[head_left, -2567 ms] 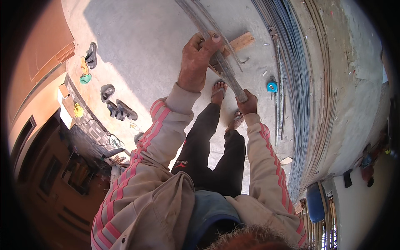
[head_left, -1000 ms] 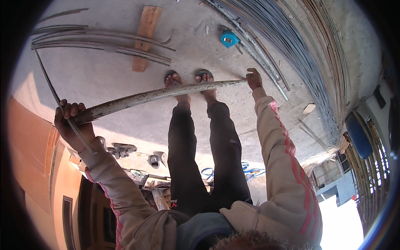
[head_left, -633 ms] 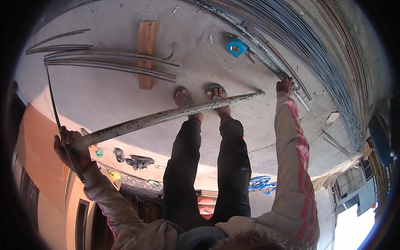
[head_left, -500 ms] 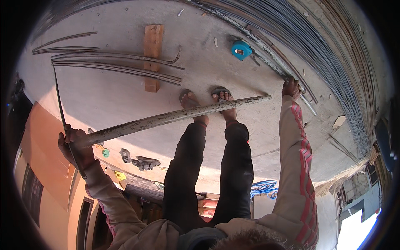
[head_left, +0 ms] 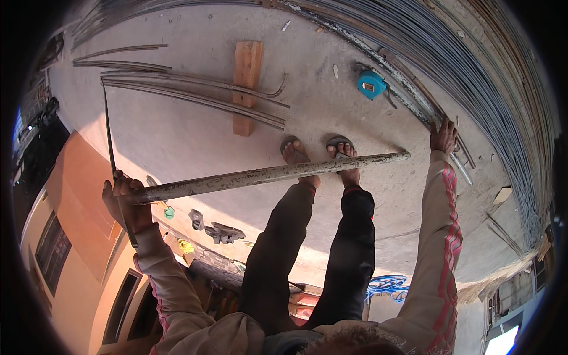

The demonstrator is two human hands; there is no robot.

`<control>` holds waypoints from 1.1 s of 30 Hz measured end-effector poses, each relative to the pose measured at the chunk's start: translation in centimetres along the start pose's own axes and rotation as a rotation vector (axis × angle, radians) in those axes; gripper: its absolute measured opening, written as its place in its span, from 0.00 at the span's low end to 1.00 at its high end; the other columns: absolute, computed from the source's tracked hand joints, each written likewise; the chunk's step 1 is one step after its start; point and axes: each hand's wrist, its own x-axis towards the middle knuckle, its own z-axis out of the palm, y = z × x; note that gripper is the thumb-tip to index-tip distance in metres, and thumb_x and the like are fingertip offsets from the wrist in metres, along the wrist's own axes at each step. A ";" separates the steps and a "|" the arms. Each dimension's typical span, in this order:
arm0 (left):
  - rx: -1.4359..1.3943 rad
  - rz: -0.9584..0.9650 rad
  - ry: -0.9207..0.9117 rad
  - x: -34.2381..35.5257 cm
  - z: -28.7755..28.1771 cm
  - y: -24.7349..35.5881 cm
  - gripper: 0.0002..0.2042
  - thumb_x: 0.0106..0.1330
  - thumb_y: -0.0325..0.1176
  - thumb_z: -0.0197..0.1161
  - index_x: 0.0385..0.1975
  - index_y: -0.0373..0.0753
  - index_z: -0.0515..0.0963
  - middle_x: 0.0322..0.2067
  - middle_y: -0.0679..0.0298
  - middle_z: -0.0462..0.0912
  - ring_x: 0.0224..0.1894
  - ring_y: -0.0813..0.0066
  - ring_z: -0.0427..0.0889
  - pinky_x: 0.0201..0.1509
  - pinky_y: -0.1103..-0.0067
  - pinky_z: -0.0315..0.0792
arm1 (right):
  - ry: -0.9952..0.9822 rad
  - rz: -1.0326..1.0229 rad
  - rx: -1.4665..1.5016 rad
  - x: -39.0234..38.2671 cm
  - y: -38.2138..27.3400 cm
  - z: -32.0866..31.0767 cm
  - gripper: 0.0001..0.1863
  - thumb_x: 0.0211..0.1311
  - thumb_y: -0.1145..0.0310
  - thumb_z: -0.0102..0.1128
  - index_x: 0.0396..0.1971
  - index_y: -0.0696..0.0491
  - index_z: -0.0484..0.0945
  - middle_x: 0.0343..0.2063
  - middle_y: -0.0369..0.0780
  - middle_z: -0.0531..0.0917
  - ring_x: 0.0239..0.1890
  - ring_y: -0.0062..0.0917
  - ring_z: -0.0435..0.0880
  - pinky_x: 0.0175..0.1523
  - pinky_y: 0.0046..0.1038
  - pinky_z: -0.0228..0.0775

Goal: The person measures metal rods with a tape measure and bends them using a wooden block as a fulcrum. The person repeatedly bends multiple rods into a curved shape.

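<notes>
My left hand point(head_left: 127, 201) is closed round the near end of a long, paint-mottled grey pipe point(head_left: 266, 173) and a thin dark steel bar point(head_left: 109, 136). The pipe slants across my lower legs toward the right; the bar reaches up and away on the left. My right hand point(head_left: 442, 137) is closed on metal pipes point(head_left: 408, 94) lying on the concrete floor, its fingertips partly hidden. Just left of these pipes lies a teal tape measure point(head_left: 371, 90). A wooden plank point(head_left: 244, 121) lies beyond my feet, with thin steel rods point(head_left: 195, 97) across it.
A thick bundle of long steel rods point(head_left: 497, 112) curves along the right and top. Sandals point(head_left: 225, 233), a yellow item point(head_left: 185, 245) and a blue coiled hose point(head_left: 387, 285) lie behind me, below in the picture. An orange wall point(head_left: 80, 177) with windows stands at the left.
Earlier both hands gripped the long piece before me. My right hand has since let it go and moved right onto the pipes on the floor. My left hand has kept hold.
</notes>
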 end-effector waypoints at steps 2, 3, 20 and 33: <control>-0.027 -0.014 0.007 -0.2 -0.1 0.0 0.15 0.73 0.39 0.53 0.44 0.31 0.71 0.21 0.74 0.66 0.27 0.82 0.71 0.47 0.76 0.76 | -0.035 -0.127 -0.017 1.0 0.1 -0.8 0.28 0.61 0.51 0.62 0.59 0.44 0.72 0.48 0.40 0.77 0.54 0.40 0.76 0.54 0.45 0.70; -0.061 -0.021 0.008 -0.2 -0.1 -0.1 0.15 0.73 0.40 0.53 0.44 0.31 0.71 0.22 0.74 0.66 0.28 0.83 0.71 0.47 0.76 0.75 | -0.022 -0.201 -0.032 1.7 -0.1 -1.0 0.26 0.62 0.53 0.61 0.58 0.45 0.72 0.47 0.39 0.78 0.53 0.38 0.76 0.54 0.44 0.70; 0.007 0.132 0.008 0.1 1.4 -1.8 0.13 0.73 0.42 0.56 0.34 0.38 0.70 0.24 0.72 0.71 0.31 0.80 0.75 0.47 0.74 0.76 | -0.397 -0.465 -0.057 4.3 2.2 -2.5 0.18 0.64 0.66 0.55 0.54 0.47 0.75 0.49 0.45 0.79 0.49 0.45 0.82 0.52 0.48 0.75; 0.059 0.164 0.066 0.0 3.2 -2.0 0.16 0.72 0.45 0.58 0.36 0.37 0.72 0.25 0.73 0.74 0.34 0.78 0.79 0.46 0.73 0.75 | -0.185 -0.535 -0.259 7.9 -0.6 3.0 0.27 0.63 0.60 0.60 0.61 0.50 0.68 0.56 0.42 0.75 0.55 0.41 0.77 0.53 0.43 0.76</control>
